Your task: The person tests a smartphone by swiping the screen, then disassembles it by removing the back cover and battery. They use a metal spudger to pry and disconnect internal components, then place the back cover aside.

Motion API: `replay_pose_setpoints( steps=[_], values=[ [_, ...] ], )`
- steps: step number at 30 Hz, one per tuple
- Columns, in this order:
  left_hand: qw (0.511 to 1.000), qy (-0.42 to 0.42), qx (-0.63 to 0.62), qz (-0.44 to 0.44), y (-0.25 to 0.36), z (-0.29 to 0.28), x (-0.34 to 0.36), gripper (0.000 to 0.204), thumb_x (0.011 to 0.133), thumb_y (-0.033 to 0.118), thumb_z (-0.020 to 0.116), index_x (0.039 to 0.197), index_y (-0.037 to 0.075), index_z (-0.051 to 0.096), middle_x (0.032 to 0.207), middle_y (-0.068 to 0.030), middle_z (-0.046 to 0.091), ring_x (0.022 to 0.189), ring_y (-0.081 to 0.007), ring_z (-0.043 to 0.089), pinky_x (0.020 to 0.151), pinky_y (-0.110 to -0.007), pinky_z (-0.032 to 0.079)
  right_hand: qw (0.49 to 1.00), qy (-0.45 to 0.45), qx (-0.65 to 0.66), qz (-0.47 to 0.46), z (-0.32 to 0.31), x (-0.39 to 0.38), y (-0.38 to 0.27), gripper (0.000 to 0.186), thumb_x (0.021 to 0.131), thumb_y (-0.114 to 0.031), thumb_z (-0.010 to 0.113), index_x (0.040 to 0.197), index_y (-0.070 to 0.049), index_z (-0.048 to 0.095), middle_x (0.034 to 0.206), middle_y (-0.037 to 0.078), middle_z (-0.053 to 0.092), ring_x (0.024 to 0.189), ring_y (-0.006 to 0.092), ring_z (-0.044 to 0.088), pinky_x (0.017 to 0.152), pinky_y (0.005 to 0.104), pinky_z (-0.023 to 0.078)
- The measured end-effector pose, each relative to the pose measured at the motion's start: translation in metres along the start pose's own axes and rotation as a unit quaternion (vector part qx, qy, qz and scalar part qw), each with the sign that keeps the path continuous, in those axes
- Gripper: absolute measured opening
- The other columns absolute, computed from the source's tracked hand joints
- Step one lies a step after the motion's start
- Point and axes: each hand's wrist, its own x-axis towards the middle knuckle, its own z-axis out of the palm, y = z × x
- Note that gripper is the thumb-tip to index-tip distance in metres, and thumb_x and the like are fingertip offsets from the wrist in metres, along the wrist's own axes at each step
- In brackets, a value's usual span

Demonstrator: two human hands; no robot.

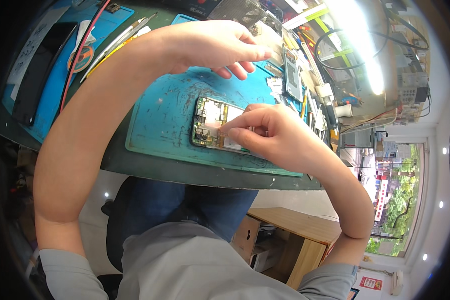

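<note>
- We are looking at an opened phone [213, 120] that is lying flat on the blue mat [157, 120], close to the mat's near edge, on the dark worktop [127, 167].
- We are seeing its green board [200, 121] at the left end, and our right hand [275, 132] is covering much of the other end.
- On that hand, we are holding the thumb [247, 140] and first finger [245, 120] close together, right at the inside parts. We cannot tell if they are pinching something thin.
- Our left hand [222, 47] is hanging above the mat, past the phone, with its fingers [222, 73] loose and a bit bent. We are seeing nothing in it.
- We are guessing that the phone is light and stiff, and maybe a bit slippery on its outer frame [193, 135]. The tiny parts inside are looking easy to break.
- So we are thinking the frame's long sides are best to hold, softly, without pushing on the board.
- A gray phone-shaped part [293, 75] is lying farther off, to the right.
</note>
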Motion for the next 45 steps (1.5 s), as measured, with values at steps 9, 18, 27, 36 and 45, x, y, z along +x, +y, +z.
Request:
replay_pose_setpoints(
  steps=[9, 18, 27, 36, 45],
  values=[
    [1.000, 0.000, -0.004, 0.000, 0.001, -0.003, 0.000, 0.063, 0.097, 0.048, 0.062, 0.137, -0.001, 0.052, 0.115, -0.0120, 0.067, 0.101, -0.0164, 0.066, 0.087, -0.030, 0.053, 0.994, -0.055, 0.081, 0.053, -0.013, 0.013, 0.005, 0.029, 0.092, -0.029, 0.065, 0.104, -0.005, 0.077, 0.081, 0.005, 0.070, 0.066, 0.0128, 0.057, 0.064, 0.0291, 0.047],
    [1.000, 0.000, 0.005, -0.002, 0.002, -0.003, 0.000, 0.064, 0.097, 0.048, 0.062, 0.137, -0.001, 0.052, 0.118, -0.0133, 0.066, 0.102, -0.0174, 0.067, 0.088, -0.030, 0.054, 0.985, -0.073, 0.104, 0.119, -0.016, 0.018, 0.002, 0.029, 0.093, -0.030, 0.064, 0.104, -0.007, 0.078, 0.076, -0.004, 0.064, 0.058, 0.0039, 0.046, 0.053, 0.0200, 0.038],
    [1.000, -0.013, -0.003, -0.004, 0.002, -0.003, -0.001, 0.062, 0.096, 0.049, 0.063, 0.136, 0.001, 0.054, 0.120, -0.0122, 0.065, 0.103, -0.0172, 0.066, 0.089, -0.029, 0.053, 0.983, -0.070, 0.086, 0.145, -0.018, 0.020, -0.004, 0.031, 0.088, -0.030, 0.068, 0.103, -0.006, 0.078, 0.090, 0.007, 0.073, 0.075, 0.0134, 0.062, 0.070, 0.0304, 0.049],
    [1.000, -0.013, -0.002, -0.013, 0.003, -0.002, -0.001, 0.057, 0.097, 0.045, 0.062, 0.134, 0.003, 0.055, 0.121, -0.0112, 0.065, 0.103, -0.0164, 0.065, 0.089, -0.029, 0.053, 0.977, -0.074, 0.123, 0.155, -0.017, 0.022, 0.002, 0.031, 0.087, -0.031, 0.066, 0.103, -0.007, 0.079, 0.091, 0.005, 0.072, 0.071, 0.0135, 0.059, 0.061, 0.0295, 0.049],
    [1.000, -0.014, -0.011, -0.019, 0.003, -0.002, 0.000, 0.051, 0.099, 0.041, 0.061, 0.133, 0.004, 0.055, 0.120, -0.0100, 0.065, 0.103, -0.0160, 0.065, 0.089, -0.029, 0.053, 0.978, -0.080, 0.102, 0.165, -0.018, 0.025, 0.001, 0.031, 0.086, -0.033, 0.067, 0.103, -0.010, 0.079, 0.087, 0.004, 0.071, 0.066, 0.0131, 0.057, 0.060, 0.0290, 0.048]
  ],
)
